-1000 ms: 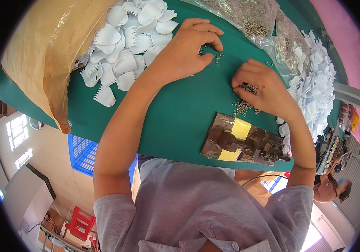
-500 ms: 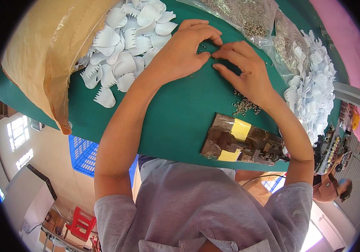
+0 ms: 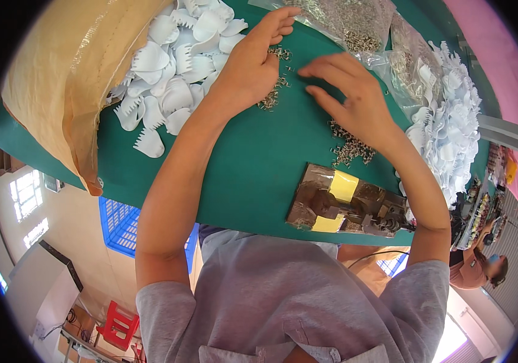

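Note:
My left hand (image 3: pixel 251 68) lies palm down on the green table (image 3: pixel 241 175), its fingers stretched toward a clear bag of small metal springs (image 3: pixel 355 24). A small heap of loose springs (image 3: pixel 270 100) sits just beside its palm. My right hand (image 3: pixel 355 100) hovers close to the right of it with fingers spread and nothing visibly in them. More loose springs (image 3: pixel 349 148) lie under my right wrist. White plastic claw-clip halves (image 3: pixel 177 66) are piled left of my left hand.
A tan woven sack (image 3: pixel 68 78) lies open at the left. A second pile of white clip halves (image 3: pixel 452 121) is at the right edge. A small metal press with yellow tape (image 3: pixel 343 202) stands near the table's front edge. A blue crate (image 3: pixel 120 224) sits below. Another person (image 3: pixel 476 266) is at the lower right.
My right hand left the springs by the press and moved to my left hand. Both hands then shifted farther up the table, and the fingers opened out.

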